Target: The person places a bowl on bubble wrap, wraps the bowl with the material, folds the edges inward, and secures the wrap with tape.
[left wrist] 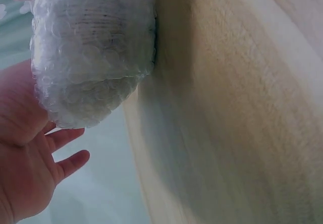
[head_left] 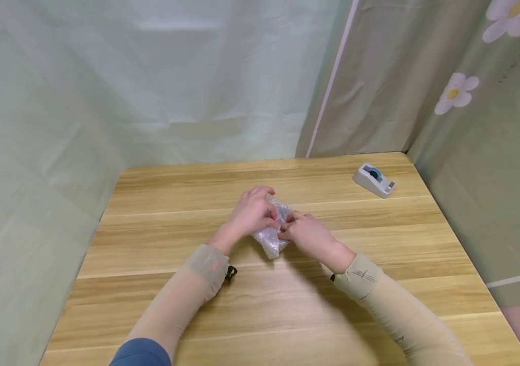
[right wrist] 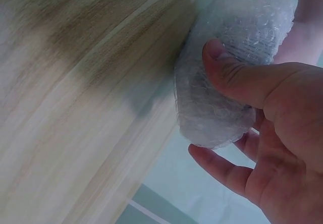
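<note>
A small package in clear bubble wrap [head_left: 269,239] is between both hands at the middle of the wooden table. Dark printed lines show through the wrap [left wrist: 96,27] in the left wrist view; its contents are otherwise hidden. My left hand [head_left: 251,211] holds the package from the left, thumb on its upper face, with two fingers spread past its end in the left wrist view. From the right, my right hand [head_left: 312,235] grips it. The right wrist view has that thumb [right wrist: 234,75] pressed on the wrapped face, with fingers bent around the far side.
A grey tape dispenser [head_left: 374,180] with a blue-cored roll stands near the table's back right corner. Pale curtains [head_left: 223,76] hang behind and on both sides of the wooden table [head_left: 159,223]. Long sleeves cover both forearms.
</note>
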A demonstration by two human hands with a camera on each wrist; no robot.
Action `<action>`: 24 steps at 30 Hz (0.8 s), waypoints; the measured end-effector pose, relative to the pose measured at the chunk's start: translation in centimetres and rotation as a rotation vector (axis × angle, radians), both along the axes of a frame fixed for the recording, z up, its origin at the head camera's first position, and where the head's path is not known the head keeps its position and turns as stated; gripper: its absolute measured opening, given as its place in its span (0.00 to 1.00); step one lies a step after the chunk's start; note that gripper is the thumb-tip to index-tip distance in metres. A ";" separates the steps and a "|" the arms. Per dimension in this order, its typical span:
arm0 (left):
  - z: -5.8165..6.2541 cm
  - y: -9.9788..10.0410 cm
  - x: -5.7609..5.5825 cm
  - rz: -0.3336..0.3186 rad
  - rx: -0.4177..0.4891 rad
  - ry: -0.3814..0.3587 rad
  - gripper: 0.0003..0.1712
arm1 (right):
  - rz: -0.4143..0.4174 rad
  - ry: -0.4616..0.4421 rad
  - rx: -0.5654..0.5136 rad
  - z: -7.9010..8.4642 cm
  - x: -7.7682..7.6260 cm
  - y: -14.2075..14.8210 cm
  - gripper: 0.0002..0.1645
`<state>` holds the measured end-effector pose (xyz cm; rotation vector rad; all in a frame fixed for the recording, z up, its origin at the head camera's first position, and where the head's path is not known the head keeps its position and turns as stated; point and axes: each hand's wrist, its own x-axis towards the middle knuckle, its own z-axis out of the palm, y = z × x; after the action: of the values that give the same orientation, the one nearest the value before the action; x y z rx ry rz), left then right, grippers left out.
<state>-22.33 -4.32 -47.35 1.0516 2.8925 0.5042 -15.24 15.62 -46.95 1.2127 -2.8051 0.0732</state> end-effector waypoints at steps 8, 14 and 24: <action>-0.3 0.5 -0.2 0.026 -0.098 -0.025 0.10 | -0.037 -0.054 -0.032 -0.1 0.0 0.0 0.17; -0.2 0.8 -0.2 0.050 -0.144 -0.047 0.19 | -0.105 -0.079 -0.048 -0.4 -0.1 -0.1 0.14; 0.3 0.9 -0.3 0.048 -0.165 -0.064 0.22 | -0.100 -0.083 -0.085 -0.3 -0.1 0.1 0.30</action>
<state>-22.68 -3.40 -47.05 0.9277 2.8512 0.2887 -15.32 15.74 -47.20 1.0733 -2.8948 0.2391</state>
